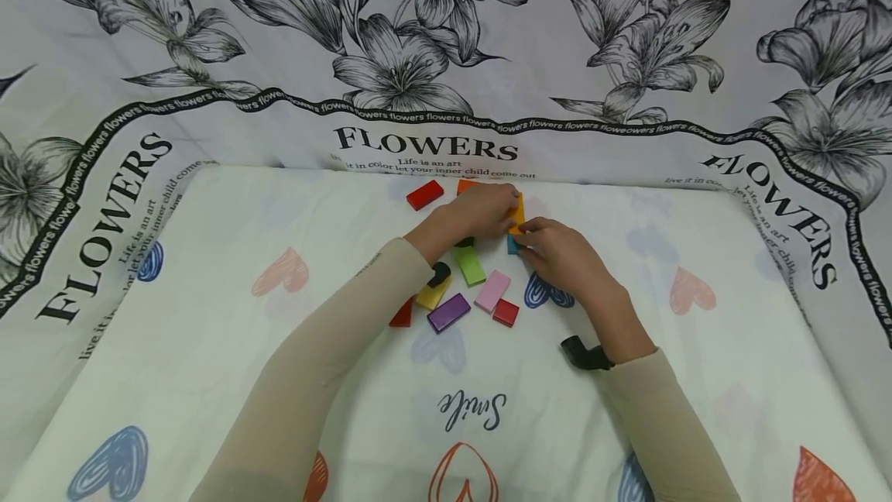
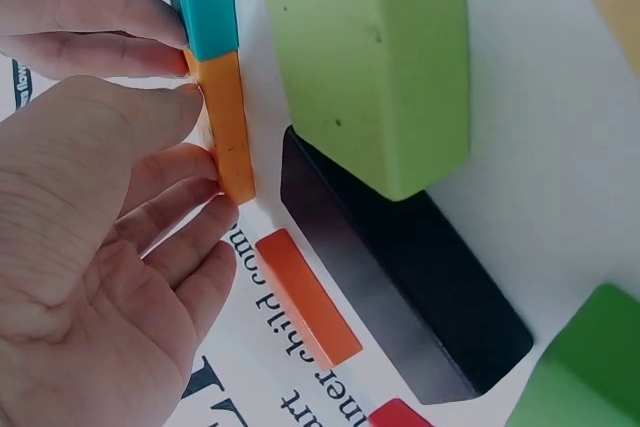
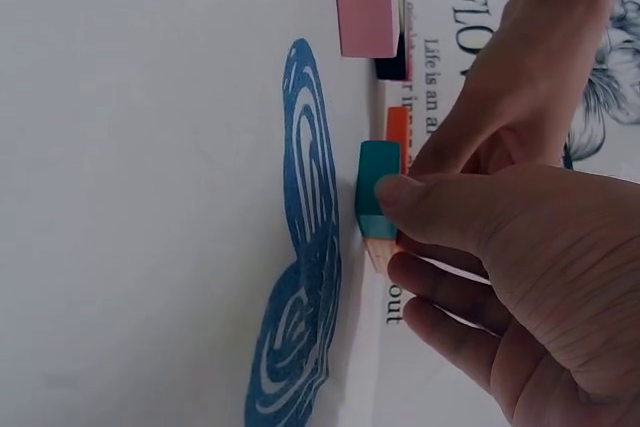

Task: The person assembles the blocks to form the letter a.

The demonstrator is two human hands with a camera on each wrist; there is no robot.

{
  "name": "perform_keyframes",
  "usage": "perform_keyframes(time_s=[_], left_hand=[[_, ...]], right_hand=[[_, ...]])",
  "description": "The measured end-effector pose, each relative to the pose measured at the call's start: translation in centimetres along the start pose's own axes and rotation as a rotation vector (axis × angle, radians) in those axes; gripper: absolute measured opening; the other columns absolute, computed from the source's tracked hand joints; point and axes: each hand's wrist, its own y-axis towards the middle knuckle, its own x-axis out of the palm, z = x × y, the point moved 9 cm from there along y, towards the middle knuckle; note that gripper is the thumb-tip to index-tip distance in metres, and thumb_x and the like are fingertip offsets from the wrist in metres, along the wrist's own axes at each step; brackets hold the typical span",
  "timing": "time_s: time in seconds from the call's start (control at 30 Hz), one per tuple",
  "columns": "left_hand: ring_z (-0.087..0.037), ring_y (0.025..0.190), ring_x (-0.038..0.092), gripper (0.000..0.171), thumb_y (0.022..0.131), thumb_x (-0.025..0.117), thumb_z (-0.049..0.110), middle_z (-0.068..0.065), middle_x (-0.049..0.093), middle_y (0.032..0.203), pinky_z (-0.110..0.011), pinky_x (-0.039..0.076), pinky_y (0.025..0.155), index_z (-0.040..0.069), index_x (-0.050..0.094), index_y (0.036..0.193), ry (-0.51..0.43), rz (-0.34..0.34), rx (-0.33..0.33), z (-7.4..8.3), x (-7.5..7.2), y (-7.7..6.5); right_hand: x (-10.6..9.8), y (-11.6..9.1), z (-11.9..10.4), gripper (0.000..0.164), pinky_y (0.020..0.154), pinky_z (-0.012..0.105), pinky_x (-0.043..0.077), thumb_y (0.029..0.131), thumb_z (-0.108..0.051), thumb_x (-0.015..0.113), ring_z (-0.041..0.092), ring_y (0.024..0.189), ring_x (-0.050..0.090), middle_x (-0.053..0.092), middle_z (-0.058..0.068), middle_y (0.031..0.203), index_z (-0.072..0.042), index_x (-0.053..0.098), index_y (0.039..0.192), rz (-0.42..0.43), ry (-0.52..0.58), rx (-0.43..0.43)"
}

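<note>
Toward the far side of the table, my left hand (image 1: pixel 488 209) holds a yellow-orange block (image 1: pixel 517 215) by its side. In the left wrist view the thumb and fingertips meet that block (image 2: pixel 228 127) along its edge. My right hand (image 1: pixel 566 256) pinches a teal block (image 1: pixel 512 245), thumb on its near face in the right wrist view (image 3: pixel 378 172). The two blocks stand end to end, their ends meeting. Close to the left hand are a light green block (image 2: pixel 370 67), a black block (image 2: pixel 400 287) and an orange-red block (image 2: pixel 308 297).
Nearer me lie a purple block (image 1: pixel 449 313), a pink block (image 1: pixel 492 290), a small red block (image 1: pixel 506 313) and a yellow block (image 1: pixel 432 294). Another red block (image 1: pixel 425 194) lies left of the left hand. A white heart-print cloth (image 1: pixel 244 362) covers the table.
</note>
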Motion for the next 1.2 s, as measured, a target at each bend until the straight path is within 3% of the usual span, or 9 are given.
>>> perform_keyframes(time_s=[0.43,0.53,0.7,0.77,0.93,1.2], left_hand=[[-0.025,0.149,0.051,0.033,0.11,0.053,0.026,-0.008,0.05,0.164,-0.038,0.042,0.126,0.009,0.07,0.133,0.039,0.031,0.035,0.1,0.6,0.3],[-0.026,0.152,0.049,0.037,0.111,0.051,0.026,-0.009,0.047,0.166,-0.04,0.04,0.128,0.01,0.066,0.141,0.056,0.028,0.049,0.1,0.7,0.3],[-0.027,0.146,0.056,0.037,0.111,0.051,0.028,-0.007,0.045,0.168,-0.04,0.048,0.121,0.014,0.064,0.143,0.065,0.005,0.034,-0.5,0.8,0.0],[-0.028,0.143,0.058,0.034,0.111,0.052,0.027,-0.008,0.044,0.169,-0.04,0.051,0.117,0.014,0.066,0.138,0.052,0.006,0.038,-0.6,0.6,-0.1],[-0.029,0.149,0.053,0.04,0.111,0.052,0.027,-0.009,0.041,0.17,-0.04,0.046,0.122,0.013,0.062,0.146,0.005,-0.003,0.051,-0.5,0.2,0.1],[-0.029,0.151,0.05,0.045,0.111,0.053,0.029,-0.008,0.041,0.171,-0.042,0.039,0.128,0.014,0.055,0.154,0.007,-0.022,0.047,-0.4,0.3,0.2]], right_hand=[[0.4,-0.3,0.6,0.036,0.117,0.052,0.051,0.099,-0.018,0.075,0.036,0.138,0.062,0.068,0.017,0.144,-0.008,0.074,0.133,-0.019,0.012,0.021],[0.4,-0.4,1.0,0.036,0.118,0.053,0.05,0.1,-0.02,0.075,0.036,0.141,0.06,0.066,0.015,0.147,-0.01,0.074,0.134,-0.03,0.004,0.03],[0.5,-0.1,0.6,0.035,0.118,0.053,0.049,0.101,-0.02,0.073,0.035,0.142,0.06,0.066,0.013,0.148,-0.01,0.073,0.134,-0.042,0.013,0.004],[0.4,0.0,0.3,0.035,0.117,0.052,0.05,0.101,-0.019,0.073,0.036,0.141,0.061,0.066,0.014,0.148,-0.009,0.073,0.135,-0.038,0.007,-0.017],[0.1,0.0,0.0,0.036,0.113,0.051,0.054,0.1,-0.019,0.073,0.037,0.135,0.065,0.066,0.015,0.147,-0.007,0.072,0.135,-0.034,-0.021,-0.041],[0.1,0.1,-0.3,0.034,0.109,0.051,0.057,0.101,-0.019,0.073,0.037,0.128,0.07,0.069,0.016,0.143,-0.006,0.074,0.132,-0.027,-0.045,-0.065]])
